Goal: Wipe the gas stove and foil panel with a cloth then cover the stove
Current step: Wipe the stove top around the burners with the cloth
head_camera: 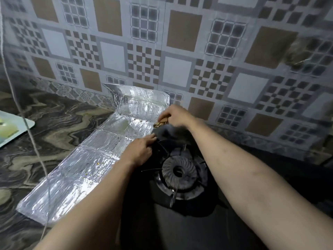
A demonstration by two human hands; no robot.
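Marbled counter (59, 123): crinkled, speckled foil panel (86, 159) beside black stove (180, 222); right hand (177, 115) pinches tan cloth (160, 123); left hand (139, 150) fingers straight.

A wall (180, 33) papered in grey, brown and white geometric squares rises behind a dark, marble-veined desk (59, 127). A pale board (10, 130) lies at the desk's left edge, and a thin white cord (18, 109) hangs down across the dim scene.
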